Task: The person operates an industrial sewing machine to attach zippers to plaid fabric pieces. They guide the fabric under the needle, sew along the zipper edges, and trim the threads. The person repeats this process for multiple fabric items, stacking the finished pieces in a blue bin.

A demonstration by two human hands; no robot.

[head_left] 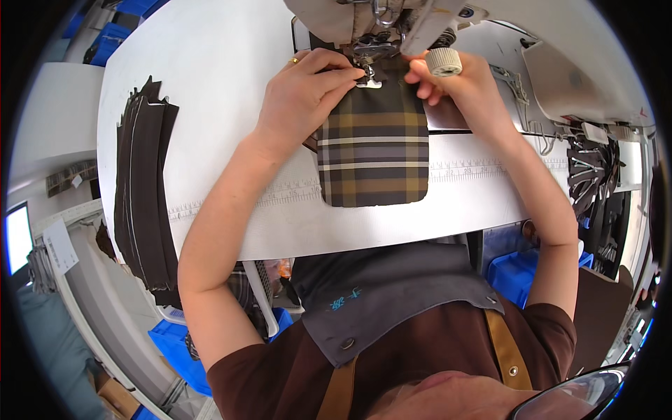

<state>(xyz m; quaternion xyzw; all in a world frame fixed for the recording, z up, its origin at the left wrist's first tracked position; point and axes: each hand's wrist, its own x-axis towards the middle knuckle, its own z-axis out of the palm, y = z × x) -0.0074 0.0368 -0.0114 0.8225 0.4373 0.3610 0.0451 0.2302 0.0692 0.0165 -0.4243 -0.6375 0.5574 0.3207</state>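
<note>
On the white table (210, 84), plaid cloth (374, 150); below, blue bins (512, 275), seemingly plastic.

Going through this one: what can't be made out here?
- Head view: far end of the plaid piece, hidden by the presser foot and machine head.
- Head view: part of the right hand, behind the pale knob.
- Head view: needle tip, too small beside the left hand.
- Head view: machine head's top, cut off by upper edge.
</note>
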